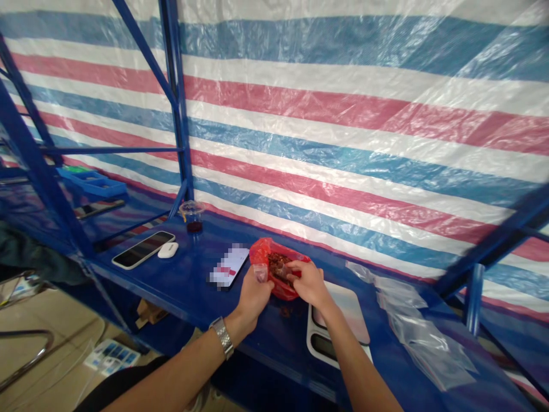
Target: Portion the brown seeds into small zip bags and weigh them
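A red plastic bag [261,248] lies wide open on the blue table, with loose, dried, reddish-brown bits [278,260] inside. My left hand [254,290] is closed at the bag's left side, and a piece of clear plastic bag [260,272] sticks up from its fingers. From the right, my right hand [309,281] reaches into the red bag. Its fingers are drawn together among the dried bits; what they pinch is partly hidden. Under my right forearm sits a white digital scale [349,306], its display partly covered.
Several clear zip bags [422,332] lie spread on the right. A lit phone [229,268], a white earbud case [168,250], another phone [143,250] and a clear cup of dark liquid [194,220] stand or lie leftward. Blue frame posts [175,109] and striped sheeting [343,143] bound the back.
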Demonstrator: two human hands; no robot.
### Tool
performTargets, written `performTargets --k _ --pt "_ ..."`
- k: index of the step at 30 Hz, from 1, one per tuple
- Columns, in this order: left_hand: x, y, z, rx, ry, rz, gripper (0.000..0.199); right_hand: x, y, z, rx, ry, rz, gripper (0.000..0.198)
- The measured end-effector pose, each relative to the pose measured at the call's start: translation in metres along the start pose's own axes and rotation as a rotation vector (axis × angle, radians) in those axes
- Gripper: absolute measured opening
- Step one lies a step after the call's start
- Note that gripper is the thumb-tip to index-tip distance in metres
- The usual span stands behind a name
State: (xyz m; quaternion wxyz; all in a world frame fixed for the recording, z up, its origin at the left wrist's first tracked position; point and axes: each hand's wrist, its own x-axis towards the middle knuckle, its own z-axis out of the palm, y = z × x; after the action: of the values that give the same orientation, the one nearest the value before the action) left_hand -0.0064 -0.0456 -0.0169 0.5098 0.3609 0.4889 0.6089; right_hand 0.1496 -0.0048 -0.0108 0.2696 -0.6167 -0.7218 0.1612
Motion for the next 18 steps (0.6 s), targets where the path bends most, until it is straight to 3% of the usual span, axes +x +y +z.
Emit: performTargets --k 6,10,14,18 --pt "-0.007 0.006 -0.01 0.355 0.137 0.246 0.025 0.0 0.002 -0.007 0.069 0.038 0.025 0.033" --pt "-0.009 0.015 -0.01 0.647 -0.013 0.51 0.01 0.001 0.004 -0.018 0.188 0.077 -0.026 0.032" --pt "-0.003 0.02 0.0 0.787 -0.107 0.437 0.01 0.0 0.008 -0.028 0.403 0.096 -0.166 0.03" --pt "0.006 0.02 0.017 0.88 -0.136 0.381 0.014 -0.002 0.01 -0.035 0.449 0.121 -0.233 0.032"
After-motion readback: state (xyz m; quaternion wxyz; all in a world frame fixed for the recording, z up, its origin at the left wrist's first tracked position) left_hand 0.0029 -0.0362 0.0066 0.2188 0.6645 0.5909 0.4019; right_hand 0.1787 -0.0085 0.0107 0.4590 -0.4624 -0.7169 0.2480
